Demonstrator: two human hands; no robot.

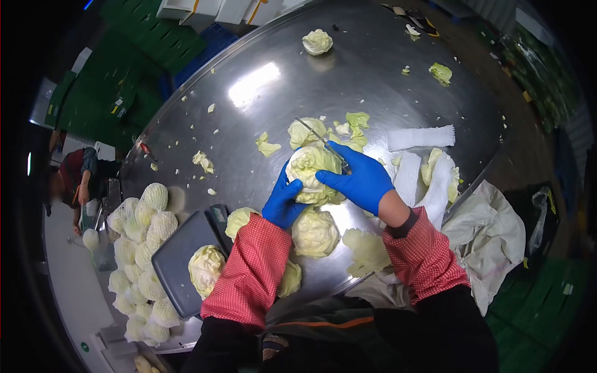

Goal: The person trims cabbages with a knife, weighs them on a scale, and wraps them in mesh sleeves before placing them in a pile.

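My left hand (pixel 283 200), in a blue glove, cups a pale green cabbage (pixel 309 168) from its left side, fingers wrapped round it. On the right, my gloved right hand (pixel 362 177) grips a knife (pixel 313 132), whose thin blade points up and left past the top of the cabbage. The right thumb rests against the cabbage; the knife's handle is mostly hidden in the hand. Just beyond lies another cabbage (pixel 306 133), with loose leaves (pixel 356 129) beside it. Nearer my body, a whole cabbage (pixel 315 232) sits on the steel table (pixel 249 140).
Netted cabbages (pixel 146 239) are piled at the left edge. A dark grey tray (pixel 177 264) holds a cabbage (pixel 206 270). White foam net sleeves (pixel 421 137) lie on the right, near a white sack (pixel 484 230). One cabbage (pixel 317 42) sits far back. Another person (pixel 79 177) stands at left.
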